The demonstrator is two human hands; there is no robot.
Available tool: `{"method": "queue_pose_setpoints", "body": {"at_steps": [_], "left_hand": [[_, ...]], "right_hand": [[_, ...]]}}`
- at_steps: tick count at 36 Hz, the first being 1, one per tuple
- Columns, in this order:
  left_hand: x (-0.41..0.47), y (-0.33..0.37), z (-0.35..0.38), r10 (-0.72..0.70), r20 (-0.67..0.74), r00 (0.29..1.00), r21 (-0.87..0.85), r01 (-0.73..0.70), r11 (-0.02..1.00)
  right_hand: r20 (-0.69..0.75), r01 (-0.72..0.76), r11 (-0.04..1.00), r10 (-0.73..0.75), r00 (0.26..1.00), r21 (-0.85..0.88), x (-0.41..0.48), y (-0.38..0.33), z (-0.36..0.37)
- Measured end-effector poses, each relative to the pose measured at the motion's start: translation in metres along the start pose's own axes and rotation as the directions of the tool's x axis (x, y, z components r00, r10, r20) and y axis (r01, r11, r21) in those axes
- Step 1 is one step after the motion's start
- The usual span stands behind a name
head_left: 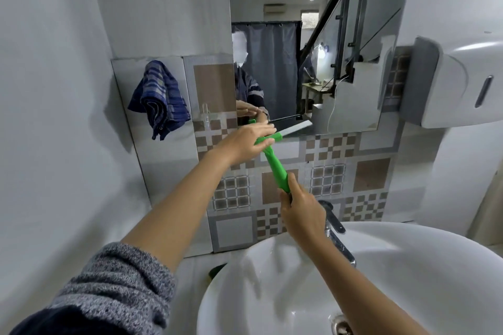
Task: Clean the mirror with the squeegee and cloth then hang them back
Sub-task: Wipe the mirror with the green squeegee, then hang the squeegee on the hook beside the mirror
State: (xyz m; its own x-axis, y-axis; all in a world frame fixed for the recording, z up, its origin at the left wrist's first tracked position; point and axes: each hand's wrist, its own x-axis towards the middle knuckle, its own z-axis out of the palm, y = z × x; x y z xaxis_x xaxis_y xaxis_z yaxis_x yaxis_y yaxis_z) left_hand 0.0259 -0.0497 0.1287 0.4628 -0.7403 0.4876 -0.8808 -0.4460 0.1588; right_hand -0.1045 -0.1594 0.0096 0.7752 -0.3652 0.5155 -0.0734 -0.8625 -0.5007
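Observation:
A green squeegee (275, 162) with a pale blade (295, 129) is raised against the bottom edge of the mirror (340, 43). My right hand (300, 211) grips the lower end of its handle. My left hand (249, 141) lies flat with fingers stretched over the squeegee's head, pressing on it, and hides part of the head. A blue checked cloth (160, 99) hangs on the tiled wall left of the mirror, untouched. A clear hook (206, 114) is stuck on the tile between cloth and mirror.
A white basin (408, 266) sits below with a chrome tap (336, 234) just under my right hand. A white and grey dispenser (460, 81) juts out from the wall at right. A plain white wall stands close on the left.

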Motion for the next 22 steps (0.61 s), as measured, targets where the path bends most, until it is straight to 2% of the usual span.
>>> {"method": "queue_pose_setpoints", "body": {"at_steps": [6,13,18,22], "left_hand": [[-0.019,0.016,-0.018,-0.021,-0.020,1.000,-0.052,0.020,0.998],[-0.036,0.035,-0.034,-0.020,-0.044,0.999,-0.009,0.020,1.000],[-0.048,0.042,-0.033,-0.038,-0.188,0.981,0.040,0.046,0.998],[-0.059,0.046,-0.026,-0.096,-0.320,0.943,0.036,0.114,0.993]], "right_hand": [[0.031,0.236,0.970,-0.235,0.972,-0.064,0.034,-0.006,-0.054],[0.137,0.516,0.811,-0.498,0.856,-0.274,0.075,-0.009,-0.109],[0.182,0.652,0.693,-0.630,0.755,-0.306,0.097,-0.016,-0.132],[0.134,0.724,0.627,-0.722,0.679,-0.289,0.109,-0.021,-0.134]]}}
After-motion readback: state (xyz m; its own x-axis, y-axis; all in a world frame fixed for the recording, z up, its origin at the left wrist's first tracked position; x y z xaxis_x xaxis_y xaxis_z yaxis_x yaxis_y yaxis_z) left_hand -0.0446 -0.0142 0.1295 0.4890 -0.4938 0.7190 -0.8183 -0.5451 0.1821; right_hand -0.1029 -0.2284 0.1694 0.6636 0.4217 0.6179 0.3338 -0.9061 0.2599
